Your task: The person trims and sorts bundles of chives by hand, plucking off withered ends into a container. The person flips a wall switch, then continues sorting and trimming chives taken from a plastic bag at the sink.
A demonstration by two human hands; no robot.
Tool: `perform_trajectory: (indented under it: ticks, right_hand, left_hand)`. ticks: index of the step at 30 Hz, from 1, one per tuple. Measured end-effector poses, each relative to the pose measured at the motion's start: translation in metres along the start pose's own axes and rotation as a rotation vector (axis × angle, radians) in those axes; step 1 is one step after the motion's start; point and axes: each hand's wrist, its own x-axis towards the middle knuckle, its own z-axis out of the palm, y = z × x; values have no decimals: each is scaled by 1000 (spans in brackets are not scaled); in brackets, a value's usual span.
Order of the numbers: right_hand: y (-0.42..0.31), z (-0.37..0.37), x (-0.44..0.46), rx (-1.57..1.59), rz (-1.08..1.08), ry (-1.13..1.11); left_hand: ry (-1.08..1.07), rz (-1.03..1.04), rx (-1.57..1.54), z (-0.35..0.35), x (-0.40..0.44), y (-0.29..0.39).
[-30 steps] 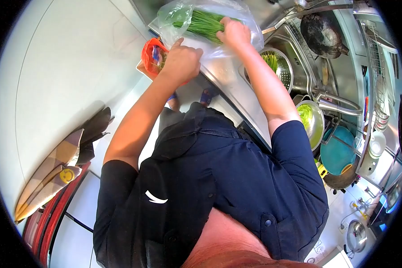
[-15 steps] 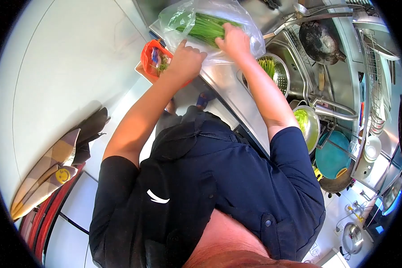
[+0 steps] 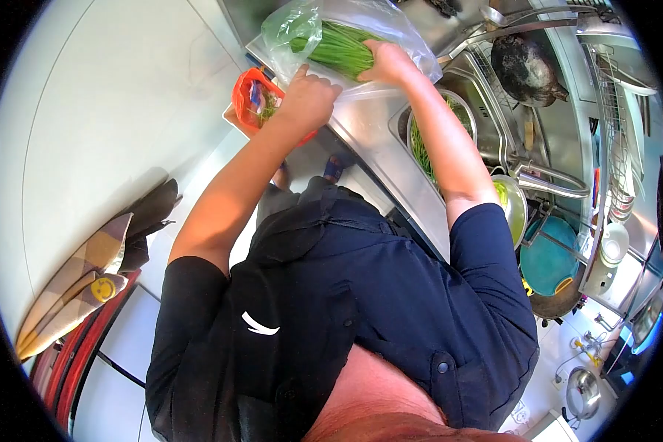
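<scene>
Long green stalks [image 3: 335, 50] lie in a clear plastic bag [image 3: 412, 37] on the steel counter [image 3: 365, 132]. My right hand [image 3: 389, 62] is at the right end of the bundle, thumb and fingers closed round its stalks. At the bag's near edge is my left hand [image 3: 309, 97], its index finger stretched out and the others curled against the plastic; what lies under them is partly hidden. Just left of that hand hangs an orange-red bag [image 3: 247, 85] with scraps inside. More green stalks [image 3: 421, 151] lie in a perforated steel colander [image 3: 473, 121], partly covered by my right forearm.
A sink [image 3: 486, 92] with a curved faucet [image 3: 556, 183] is at the right. Near it are a bowl with light green pieces [image 3: 502, 193], a dark wok [image 3: 523, 70], a teal round item [image 3: 549, 254] and a dish rack [image 3: 617, 132]. Folded cloths [image 3: 81, 295] are at the lower left.
Green stalks now lie across the colander's left side. My right hand has shifted slightly and its grip at the bundle has changed. The left hand has stayed near the bag's edge.
</scene>
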Motion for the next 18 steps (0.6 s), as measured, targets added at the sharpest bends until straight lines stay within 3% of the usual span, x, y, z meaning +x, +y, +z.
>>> perform_trajectory:
  ticks: [3,6,11,18]
  right_hand:
    - [-3,-2,2,-149,-10,-76]
    - [-13,-11,-2,-161,118,-58]
    - [-2,-11,5,152,67,193]
    - [1,-23,8,483,50,89]
  left_hand:
    - [9,7,1,0,1,0]
    - [4,12,2,-1,1,0]
    - [10,24,2,1,1,1]
    - [-31,29,37,1,2,2]
